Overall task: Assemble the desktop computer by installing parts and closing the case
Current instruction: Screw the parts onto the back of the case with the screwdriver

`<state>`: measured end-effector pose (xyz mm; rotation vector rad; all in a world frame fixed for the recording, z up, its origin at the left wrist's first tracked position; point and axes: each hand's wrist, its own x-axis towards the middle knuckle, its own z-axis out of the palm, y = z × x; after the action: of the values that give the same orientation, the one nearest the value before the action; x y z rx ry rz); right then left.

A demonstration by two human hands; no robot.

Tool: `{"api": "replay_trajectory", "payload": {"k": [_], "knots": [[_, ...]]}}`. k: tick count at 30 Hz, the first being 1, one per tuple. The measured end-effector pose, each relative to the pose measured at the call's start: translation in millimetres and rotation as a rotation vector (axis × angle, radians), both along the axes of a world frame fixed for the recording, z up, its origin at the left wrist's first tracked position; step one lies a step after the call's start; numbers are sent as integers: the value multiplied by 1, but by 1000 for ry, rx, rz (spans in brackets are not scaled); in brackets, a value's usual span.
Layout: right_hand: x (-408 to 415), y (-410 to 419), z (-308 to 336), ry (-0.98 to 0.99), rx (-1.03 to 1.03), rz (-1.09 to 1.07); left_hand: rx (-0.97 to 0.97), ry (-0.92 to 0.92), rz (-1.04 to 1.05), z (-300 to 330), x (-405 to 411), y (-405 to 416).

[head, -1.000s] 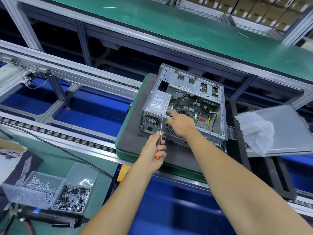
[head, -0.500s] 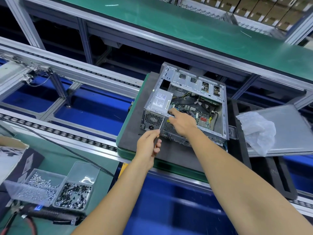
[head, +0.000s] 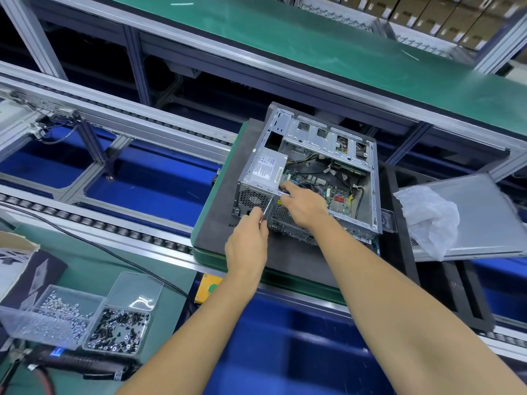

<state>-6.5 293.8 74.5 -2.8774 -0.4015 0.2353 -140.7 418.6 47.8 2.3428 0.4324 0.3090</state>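
One open computer case (head: 310, 178) lies on a dark mat (head: 228, 223) upon the green pallet. The left hand (head: 246, 243) grips one screwdriver (head: 268, 208) at its rear; the right hand (head: 303, 205) presses, forefinger extended, beside the power supply (head: 266, 168). Two screw trays (head: 85, 317) sit on the green bench.

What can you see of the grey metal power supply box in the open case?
The grey metal power supply box sits in the near-left corner of the open silver computer case. A white printed label covers its top. Its rear face is perforated mesh with a round fan grille behind it. Yellow and black cables leave its inner side. The right hand rests at its near edge; the left hand holds a screwdriver shaft against its rear corner.
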Motion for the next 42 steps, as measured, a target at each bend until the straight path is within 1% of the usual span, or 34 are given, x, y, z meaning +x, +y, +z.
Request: {"api": "replay_trajectory", "payload": {"k": [2,6,9,11,12,13,14,15,16,17,18,21,22,24,26,27,29,30,31,33,37,42], "knots": [[0,-1,0,3,0,-1,-119,8,-8,-4,1,1],[0,0,0,-21,5,8,-492,-60,-54,-22,-8,10],[-3,-1,-3,-192,-9,10,-774,-51,-32,-47,-30,18],[-22,-1,-8,-353,88,14,-875,-26,-18,-58,-42,24],[-36,1,-12,-403,180,35,-902,-31,-5,-58,-44,27],[-53,3,-18,-407,272,70,-934,-40,10,-55,-43,29],[-71,6,-25,-349,350,120,-980,-52,29,-51,-41,31],[-89,10,-33,-227,418,164,-1047,-64,41,-45,-38,32],[-108,16,-40,-61,475,168,-1101,-67,39,-41,-33,33],[-123,22,-47,92,506,135,-1130,-63,27,-38,-29,34],[-135,27,-53,193,519,73,-1130,-53,5,-35,-26,34],[-155,33,-65,313,628,-131,-1138,-11,-72,-30,-20,30],[-158,32,-67,320,660,-163,-1127,11,-114,-30,-19,28],[-158,26,-67,252,657,-196,-1066,54,-223,-29,-18,26],[-157,16,-66,200,626,-266,-946,70,-280,-31,-13,28],[-157,9,-67,193,607,-307,-820,68,-266,-33,-10,30],[-157,-6,-72,195,520,-357,-502,89,-201,-40,-2,31],[-158,-15,-76,205,462,-365,-385,123,-185,-44,3,31],[-159,-23,-80,215,416,-371,-314,156,-187,-46,8,28],[-162,-38,-88,235,355,-384,-228,216,-208,-49,17,20],[-167,-60,-100,278,272,-363,-127,313,-229,-55,34,7],[-155,-69,-104,305,194,-330,-32,355,-243,-59,46,4]]}}
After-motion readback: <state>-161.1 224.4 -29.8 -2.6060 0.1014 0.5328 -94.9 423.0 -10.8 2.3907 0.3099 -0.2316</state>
